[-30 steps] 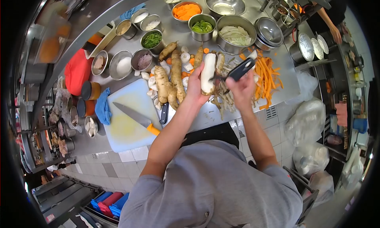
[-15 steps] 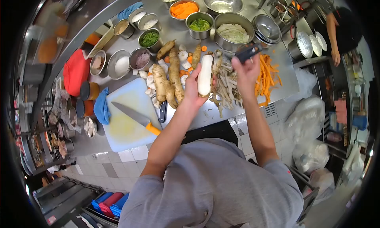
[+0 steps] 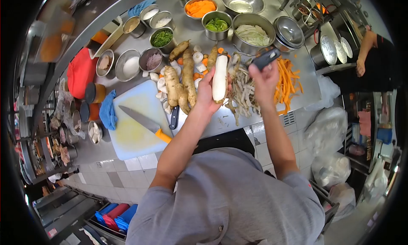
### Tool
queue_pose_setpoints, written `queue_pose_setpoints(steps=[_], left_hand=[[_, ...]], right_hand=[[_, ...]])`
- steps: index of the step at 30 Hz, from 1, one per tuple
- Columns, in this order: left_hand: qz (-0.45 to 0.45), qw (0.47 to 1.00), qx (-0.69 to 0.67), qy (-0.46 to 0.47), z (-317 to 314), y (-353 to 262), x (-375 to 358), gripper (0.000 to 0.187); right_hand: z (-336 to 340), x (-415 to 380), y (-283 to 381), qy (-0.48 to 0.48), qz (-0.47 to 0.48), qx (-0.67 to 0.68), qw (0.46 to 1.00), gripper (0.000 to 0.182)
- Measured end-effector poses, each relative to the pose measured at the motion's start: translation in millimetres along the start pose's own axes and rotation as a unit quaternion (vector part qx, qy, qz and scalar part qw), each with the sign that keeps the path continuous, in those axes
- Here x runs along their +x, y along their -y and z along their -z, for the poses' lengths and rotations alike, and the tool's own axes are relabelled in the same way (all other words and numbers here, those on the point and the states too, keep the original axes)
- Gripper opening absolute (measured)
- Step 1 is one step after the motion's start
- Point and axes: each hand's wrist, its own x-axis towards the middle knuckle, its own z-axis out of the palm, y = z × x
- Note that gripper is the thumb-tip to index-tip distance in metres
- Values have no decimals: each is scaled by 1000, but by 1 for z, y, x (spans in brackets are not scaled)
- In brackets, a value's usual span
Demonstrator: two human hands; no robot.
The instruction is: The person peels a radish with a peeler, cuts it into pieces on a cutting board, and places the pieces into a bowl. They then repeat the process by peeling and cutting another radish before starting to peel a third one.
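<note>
My left hand (image 3: pixel 207 93) is wrapped round a long root (image 3: pixel 220 78) whose upward side is peeled white, with brown skin left at its edges. To its right my right hand (image 3: pixel 264 81) grips a dark-handled tool (image 3: pixel 266 59), probably a peeler, apart from the root. Grey-brown peelings (image 3: pixel 244 94) lie between and below the hands, and orange peelings (image 3: pixel 287 85) are just right of my right hand. Unpeeled brown roots (image 3: pixel 188 77) rest left of my left hand, among white and orange chunks (image 3: pixel 197 57).
A knife (image 3: pixel 140 120) with a yellow handle lies on the cutting board (image 3: pixel 123 145). A black-handled tool (image 3: pixel 174 118) is beside it. Metal bowls of cut food, such as greens (image 3: pixel 216 25), line the back. Another person's arm (image 3: pixel 364 53) is at the right.
The dark tool in my right hand has shifted slightly down. The other person's arm at the right has moved a little. My left hand still holds the root.
</note>
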Motion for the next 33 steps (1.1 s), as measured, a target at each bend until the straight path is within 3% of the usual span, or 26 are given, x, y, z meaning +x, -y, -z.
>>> queue_pose_setpoints(steps=[3,5,7,10,13,18,21,23,24,25,28,31,33], left_hand=[[-27,1000,1,2,-12,0,1,35],[2,1000,11,18,-1,2,1,35],[-4,1000,10,-12,-9,11,-5,37],[39,999,-26,18,-2,16,-6,39],[38,999,-24,30,-3,7,-4,40],[7,1000,2,5,-9,0,1,36],[-2,998,-11,-59,-24,6,0,36],[30,999,-23,32,-8,5,0,37],[47,995,-30,79,-3,6,2,38],[53,997,-27,48,-10,9,-2,39],[94,990,-76,76,-9,9,-5,40],[58,992,-54,102,-4,-1,-3,45],[-10,998,23,49,-11,-9,-7,48]], right_hand=[[-28,-48,10,83,-24,58,995,53],[-24,-32,4,76,-40,47,995,54],[-18,2,-7,30,-18,26,999,53],[15,62,-52,-65,43,-84,993,51],[16,55,-26,-73,60,-82,992,52],[-26,-43,12,61,-6,15,998,58],[-36,-40,14,73,-39,56,995,57],[-26,-11,5,70,-30,29,997,53],[-17,14,-8,41,-7,9,999,50],[-7,36,-21,12,16,-11,1000,48],[12,72,-32,-79,71,-77,991,45],[27,66,-17,-127,87,-70,986,43],[40,52,-20,-132,58,-52,988,42]])
